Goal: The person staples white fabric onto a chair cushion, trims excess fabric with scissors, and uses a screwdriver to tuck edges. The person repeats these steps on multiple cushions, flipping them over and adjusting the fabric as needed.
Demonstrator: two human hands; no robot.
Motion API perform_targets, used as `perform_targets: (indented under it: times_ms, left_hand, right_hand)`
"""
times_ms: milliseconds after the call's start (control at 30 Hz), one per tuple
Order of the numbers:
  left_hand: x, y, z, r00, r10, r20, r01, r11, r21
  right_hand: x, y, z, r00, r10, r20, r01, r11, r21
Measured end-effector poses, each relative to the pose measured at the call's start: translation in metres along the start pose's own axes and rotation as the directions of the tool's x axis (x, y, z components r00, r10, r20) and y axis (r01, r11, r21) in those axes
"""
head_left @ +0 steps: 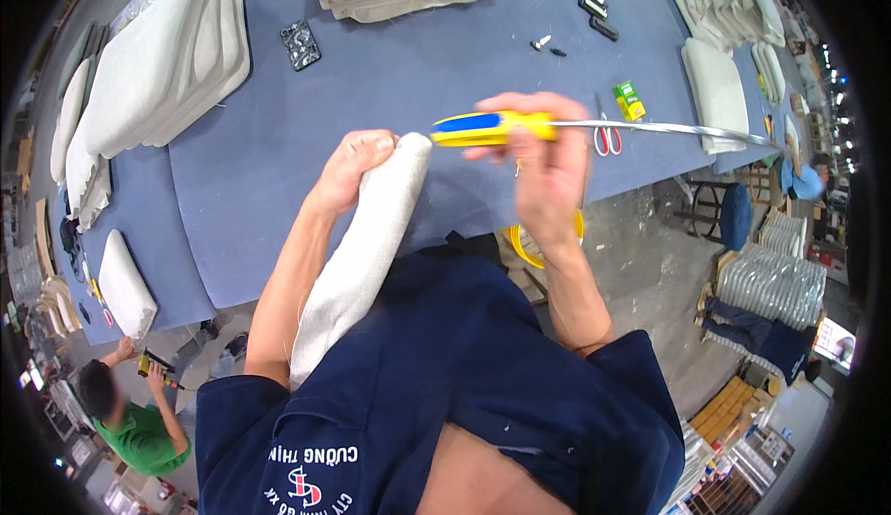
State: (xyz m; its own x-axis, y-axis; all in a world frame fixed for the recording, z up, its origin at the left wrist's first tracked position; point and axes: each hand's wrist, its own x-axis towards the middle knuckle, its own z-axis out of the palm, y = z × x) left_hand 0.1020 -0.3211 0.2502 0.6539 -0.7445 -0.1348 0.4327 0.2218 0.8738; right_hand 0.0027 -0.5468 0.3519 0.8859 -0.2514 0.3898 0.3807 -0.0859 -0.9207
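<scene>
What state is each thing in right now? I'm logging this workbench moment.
left hand: closed on the top end of the white fabric roll, which stands tilted against the body.
right hand: gripping the yellow and blue handle, long metal blade level.
red-handled scissors: lying flat, blades shut.
phone: flat on the blue table.

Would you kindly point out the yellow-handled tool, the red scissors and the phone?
yellow-handled tool [483,128], head view, on its yellow-and-blue handle.
red scissors [607,139], head view, on the red handles.
phone [301,45], head view, middle of its patterned back.
</scene>
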Motion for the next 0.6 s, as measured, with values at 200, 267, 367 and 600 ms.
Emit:
perform_targets:
  times_ms: [200,267,367,600]
  left_hand:
    - [0.004,-0.007,-0.001,0.997,0.008,0.074,-0.006,1.0,-0.02]
    - [0.002,-0.001,0.002,0.998,-0.005,0.063,0.005,1.0,-0.004]
    - [0.001,-0.009,-0.005,0.999,0.016,0.049,-0.018,0.999,0.039]
    - [0.002,-0.006,0.001,0.997,0.033,0.075,-0.034,0.999,0.015]
  right_hand:
    - [0.004,-0.019,-0.014,0.95,-0.312,0.019,0.312,0.943,-0.116]
    - [0.006,-0.002,-0.004,0.938,-0.025,0.346,0.086,0.983,-0.163]
    - [0.027,-0.069,-0.035,0.936,-0.342,0.082,0.349,0.932,-0.096]
    - [0.012,-0.03,0.0,0.968,-0.139,0.21,0.143,0.99,-0.003]
